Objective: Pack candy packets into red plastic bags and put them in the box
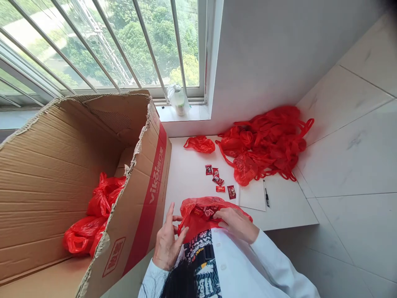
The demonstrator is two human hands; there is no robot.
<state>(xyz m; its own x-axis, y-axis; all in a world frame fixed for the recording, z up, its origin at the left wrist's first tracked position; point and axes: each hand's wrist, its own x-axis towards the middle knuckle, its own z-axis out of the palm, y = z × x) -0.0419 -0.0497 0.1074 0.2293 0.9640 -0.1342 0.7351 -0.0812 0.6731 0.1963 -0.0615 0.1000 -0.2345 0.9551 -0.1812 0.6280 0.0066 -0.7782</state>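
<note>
While the spread left hand touches a red plastic bag, the curled right hand, grip hidden, seemingly arranges wrapped candies inside; next calls for an open bag mouth.

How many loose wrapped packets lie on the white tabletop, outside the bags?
5: a packet at back left, one beside it, one just nearer, a small red one nearer still, and a dark red one farthest right. Others may be hidden beneath the red bag pile.

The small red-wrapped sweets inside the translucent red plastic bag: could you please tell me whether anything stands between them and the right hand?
Nothing visible does: the right hand reaches into the open bag, its fingers close beside the sweets; whether they touch is unclear.
</note>
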